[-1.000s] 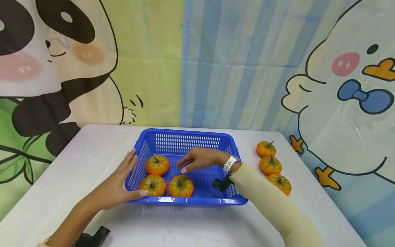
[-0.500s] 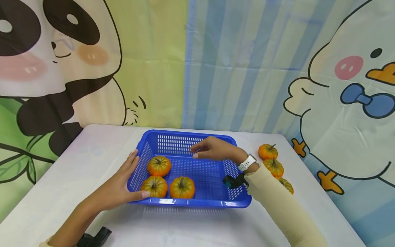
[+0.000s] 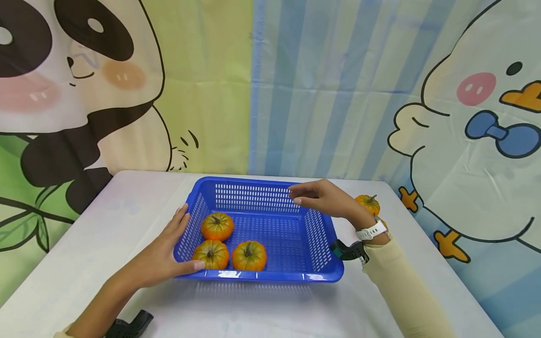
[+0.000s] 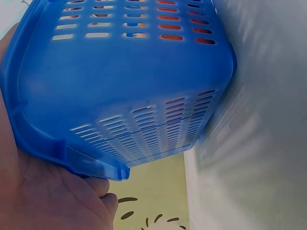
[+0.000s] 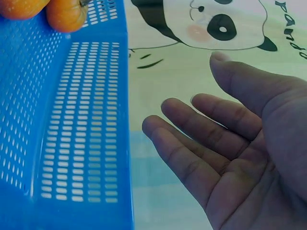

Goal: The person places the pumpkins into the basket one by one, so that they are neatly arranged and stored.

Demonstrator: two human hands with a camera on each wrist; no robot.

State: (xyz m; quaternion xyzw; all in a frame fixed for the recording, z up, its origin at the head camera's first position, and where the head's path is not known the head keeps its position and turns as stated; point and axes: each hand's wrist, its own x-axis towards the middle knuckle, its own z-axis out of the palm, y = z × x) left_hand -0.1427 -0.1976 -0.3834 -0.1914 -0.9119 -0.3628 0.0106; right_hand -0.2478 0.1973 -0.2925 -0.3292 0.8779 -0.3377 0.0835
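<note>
A blue perforated plastic basket (image 3: 274, 276) holds three small orange pumpkins (image 3: 217, 226) toward its left side. At the basket's front left corner my left hand (image 3: 165, 256) rests on the rim, fingers stretched along the left side and thumb along the front edge. The left wrist view shows the palm against the basket's corner (image 4: 33, 91). My right hand (image 3: 323, 197), holding nothing, is above the back right part of the basket with fingers loosely bent. In the right wrist view its fingers (image 5: 192, 163) are spread apart, beside the basket wall.
On the white table (image 3: 127, 216), right of the basket, one pumpkin (image 3: 368, 203) shows behind the right wrist. Another is mostly hidden by the wrist and white watch (image 3: 372, 231). A curtain with cartoon animals (image 3: 291, 89) hangs behind the table.
My right hand has risen from above the front pumpkin and moved right and back toward the basket's far right side, covering more of the pumpkins outside. The left hand stays on the rim.
</note>
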